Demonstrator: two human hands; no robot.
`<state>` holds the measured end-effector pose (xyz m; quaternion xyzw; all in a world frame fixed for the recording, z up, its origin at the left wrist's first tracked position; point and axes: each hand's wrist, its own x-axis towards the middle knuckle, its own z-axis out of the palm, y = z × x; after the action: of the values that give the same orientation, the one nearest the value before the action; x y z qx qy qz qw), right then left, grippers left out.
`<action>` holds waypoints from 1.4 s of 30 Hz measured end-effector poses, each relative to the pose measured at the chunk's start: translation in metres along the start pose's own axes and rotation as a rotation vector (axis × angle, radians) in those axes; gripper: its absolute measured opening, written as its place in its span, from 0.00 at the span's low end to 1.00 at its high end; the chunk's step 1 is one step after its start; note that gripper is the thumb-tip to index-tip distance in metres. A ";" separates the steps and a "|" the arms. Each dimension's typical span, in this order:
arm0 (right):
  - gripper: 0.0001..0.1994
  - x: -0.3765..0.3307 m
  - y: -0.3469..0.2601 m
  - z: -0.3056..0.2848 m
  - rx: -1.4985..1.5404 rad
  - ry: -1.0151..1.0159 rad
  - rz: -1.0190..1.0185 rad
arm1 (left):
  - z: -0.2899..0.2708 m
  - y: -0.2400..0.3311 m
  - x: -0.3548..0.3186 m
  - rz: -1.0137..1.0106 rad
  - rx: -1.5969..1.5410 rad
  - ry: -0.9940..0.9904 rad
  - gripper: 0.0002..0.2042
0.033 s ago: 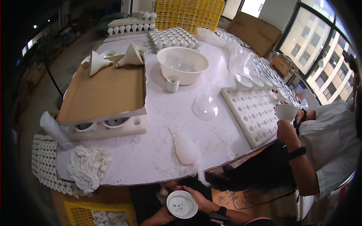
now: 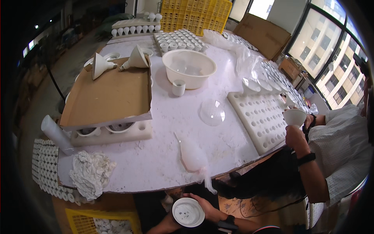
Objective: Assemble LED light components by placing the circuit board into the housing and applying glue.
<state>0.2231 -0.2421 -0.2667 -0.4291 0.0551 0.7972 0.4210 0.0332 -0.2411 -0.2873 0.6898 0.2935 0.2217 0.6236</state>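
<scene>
Below the table edge, right hand [image 2: 208,210] grips a white round cap [image 2: 188,212]; left hand unseen.

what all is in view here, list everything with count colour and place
table: one, white top, centre
bowl: one, white, far centre of table
small cup: one, white, just in front of bowl
clear dome: one, see-through, table middle
cardboard sheet: one, brown, left, on a white foam tray
lamp housings: two, white, lying on the cardboard's far end
foam tray with holes: one, white, right
rag: one, white, near left edge
tube: one, white, left edge
plastic bag: one, whitish, near edge
yellow crates: stacked, far side
co-worker's hand: one, right, holding a white housing
hands: one clearly seen, bottom, holding a round white housing
</scene>
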 end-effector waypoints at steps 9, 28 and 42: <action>0.19 -0.109 -0.074 -0.021 -1.270 0.066 0.138 | -0.041 0.056 0.000 -0.490 0.360 -0.354 0.42; 0.12 0.060 -0.454 0.201 -1.515 0.578 -1.414 | -0.075 -0.012 0.037 -0.285 -0.531 0.033 0.23; 0.14 0.163 -0.460 0.270 -2.241 1.051 -1.113 | -0.085 -0.037 0.060 -0.415 -0.648 0.256 0.22</action>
<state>0.3362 0.2751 -0.0905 -0.7547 -0.6442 -0.1173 0.0418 0.0150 -0.1370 -0.3171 0.3503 0.4166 0.2563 0.7988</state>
